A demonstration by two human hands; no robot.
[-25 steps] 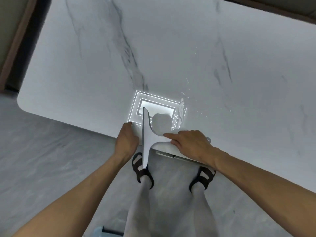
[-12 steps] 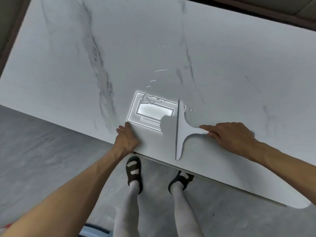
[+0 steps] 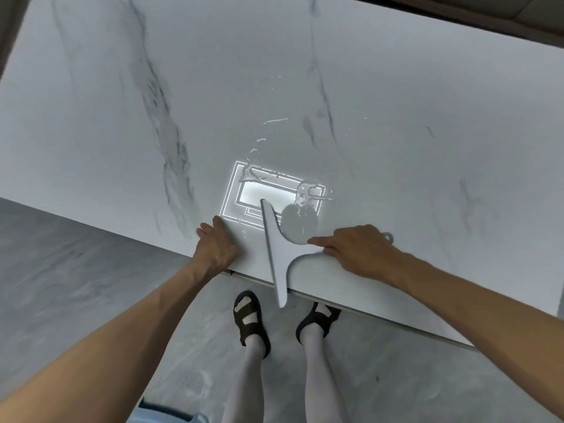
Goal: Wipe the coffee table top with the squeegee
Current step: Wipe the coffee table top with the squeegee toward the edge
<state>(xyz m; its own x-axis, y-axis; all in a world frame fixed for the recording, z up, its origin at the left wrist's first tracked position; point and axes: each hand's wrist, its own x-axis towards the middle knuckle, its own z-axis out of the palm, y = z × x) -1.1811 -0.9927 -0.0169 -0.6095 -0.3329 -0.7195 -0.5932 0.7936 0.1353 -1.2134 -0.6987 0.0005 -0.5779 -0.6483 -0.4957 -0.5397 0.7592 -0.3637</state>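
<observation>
A white marble coffee table top (image 3: pixel 305 87) with grey veins fills the upper view. A white T-shaped squeegee (image 3: pixel 276 248) lies on it near the front edge, its blade running front to back and its lower end hanging past the edge. My right hand (image 3: pixel 354 248) grips the squeegee's handle from the right. My left hand (image 3: pixel 215 244) rests flat on the table's front edge, left of the blade. Water streaks and droplets (image 3: pixel 274 175) glisten just beyond the blade, around a bright reflected ceiling light (image 3: pixel 262 190).
The table's front edge (image 3: pixel 381 312) runs diagonally from left to lower right. Below it lies a grey stone floor (image 3: pixel 76 270), with my feet in dark sandals (image 3: pixel 248 319) close to the edge. A dark strip borders the table's far side (image 3: pixel 457 22).
My right hand has drawn the squeegee left and toward the front edge, so its blade end now overhangs. The left hand has stayed on the edge.
</observation>
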